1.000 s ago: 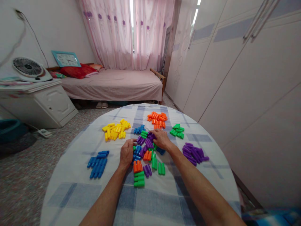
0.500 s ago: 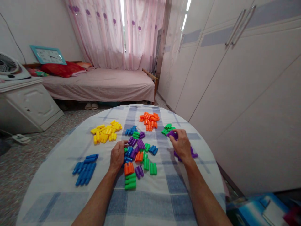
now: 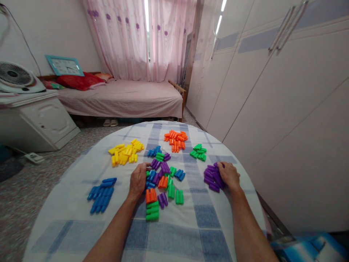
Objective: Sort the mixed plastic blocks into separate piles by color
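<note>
My left hand (image 3: 137,182) lies on the cloth against the left side of a mixed pile of plastic blocks, fingers loosely curved and partly hidden. Purple blocks (image 3: 165,167), blue blocks (image 3: 180,174), green blocks (image 3: 179,197) and orange blocks (image 3: 151,195) make up that pile. On the right, my right hand (image 3: 229,175) touches the right side of a purple block pile (image 3: 213,177), its fingers apart and partly over the blocks. No block shows clearly lifted in either hand.
Around the mixed pile lie a yellow pile (image 3: 125,153), an orange pile (image 3: 176,140), a green pile (image 3: 198,152) and a blue group (image 3: 102,196). All are on a round table with a checked cloth (image 3: 174,236). A bed (image 3: 122,92) and wardrobe (image 3: 272,109) stand beyond.
My right hand has moved right and nearer, from beside the green pile to the purple pile. The purple block it held now sits among the others. My left hand stays by the mixed pile.
</note>
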Available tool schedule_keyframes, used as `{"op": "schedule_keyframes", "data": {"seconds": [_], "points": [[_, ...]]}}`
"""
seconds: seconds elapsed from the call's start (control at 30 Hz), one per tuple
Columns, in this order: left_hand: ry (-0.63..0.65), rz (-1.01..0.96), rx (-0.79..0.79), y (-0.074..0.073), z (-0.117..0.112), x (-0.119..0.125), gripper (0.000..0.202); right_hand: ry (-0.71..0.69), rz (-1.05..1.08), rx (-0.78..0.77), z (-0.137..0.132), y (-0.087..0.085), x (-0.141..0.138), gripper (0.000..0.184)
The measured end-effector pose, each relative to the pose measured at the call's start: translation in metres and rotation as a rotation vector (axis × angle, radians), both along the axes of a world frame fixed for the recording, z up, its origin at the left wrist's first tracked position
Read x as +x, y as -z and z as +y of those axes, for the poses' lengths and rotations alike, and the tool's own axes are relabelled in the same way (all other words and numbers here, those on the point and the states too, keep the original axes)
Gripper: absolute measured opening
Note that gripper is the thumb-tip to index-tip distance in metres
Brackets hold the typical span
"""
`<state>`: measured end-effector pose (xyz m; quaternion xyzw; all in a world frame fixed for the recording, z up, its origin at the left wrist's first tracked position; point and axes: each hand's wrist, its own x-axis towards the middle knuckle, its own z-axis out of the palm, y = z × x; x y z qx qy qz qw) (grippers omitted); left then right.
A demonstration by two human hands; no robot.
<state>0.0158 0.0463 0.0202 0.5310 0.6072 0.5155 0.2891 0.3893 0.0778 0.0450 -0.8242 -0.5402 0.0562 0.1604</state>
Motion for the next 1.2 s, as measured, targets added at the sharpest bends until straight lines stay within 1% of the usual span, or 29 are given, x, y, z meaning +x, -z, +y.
{"op": "schedule_keyframes", "data": {"seconds": [0.1, 0.17, 0.23, 0.3, 0.33, 0.4, 0.43, 0.5, 0.53, 0.6, 0.67, 0.73, 0.83, 0.93, 1.07, 1.2], "points": [[-0.015, -0.005, -0.005, 0.000, 0.000, 0.001, 0.060, -0.001, 0.009, 0.037, -0.003, 0.001, 0.001, 0.048], [-0.016, -0.013, 0.003, -0.002, 0.000, 0.002, 0.059, 0.006, -0.009, 0.082, -0.005, -0.002, 0.001, 0.045], [-0.018, -0.030, 0.006, -0.005, -0.001, 0.004, 0.059, 0.003, -0.044, 0.182, -0.006, -0.007, -0.006, 0.039], [-0.025, -0.045, 0.009, -0.007, -0.002, 0.006, 0.058, -0.076, -0.026, 0.311, -0.005, -0.014, -0.021, 0.035], [-0.028, -0.049, 0.010, -0.008, -0.002, 0.006, 0.057, -0.159, 0.019, 0.362, -0.005, -0.018, -0.033, 0.034], [-0.028, -0.049, 0.012, -0.010, -0.003, 0.007, 0.056, -0.384, 0.158, 0.406, -0.005, -0.024, -0.063, 0.033], [-0.025, -0.046, 0.013, -0.010, -0.003, 0.007, 0.056, -0.497, 0.230, 0.390, -0.006, -0.026, -0.081, 0.032], [-0.018, -0.036, 0.016, -0.009, -0.003, 0.007, 0.055, -0.669, 0.317, 0.327, -0.010, -0.028, -0.119, 0.033], [-0.014, -0.032, 0.018, -0.008, -0.003, 0.006, 0.055, -0.716, 0.322, 0.293, -0.012, -0.028, -0.137, 0.033], [-0.005, -0.028, 0.016, -0.007, -0.002, 0.005, 0.055, -0.750, 0.250, 0.233, -0.016, -0.025, -0.169, 0.037], [0.004, -0.027, 0.006, -0.006, -0.002, 0.005, 0.056, -0.728, 0.151, 0.212, -0.017, -0.020, -0.193, 0.040], [0.007, -0.032, -0.006, -0.005, -0.001, 0.004, 0.057, -0.691, 0.087, 0.210, -0.016, -0.013, -0.207, 0.039], [0.005, -0.040, -0.019, -0.005, -0.001, 0.003, 0.059, -0.638, 0.109, 0.209, -0.013, -0.006, -0.213, 0.034], [-0.001, -0.031, -0.023, -0.005, 0.000, 0.003, 0.060, -0.598, 0.259, 0.224, -0.010, -0.004, -0.206, 0.033], [-0.009, 0.024, -0.032, -0.002, 0.001, 0.002, 0.059, -0.556, 0.470, 0.264, -0.009, -0.011, -0.188, 0.033], [-0.006, 0.051, -0.019, 0.000, 0.001, 0.001, 0.059, -0.535, 0.588, 0.354, -0.015, -0.023, -0.161, 0.028]]}}
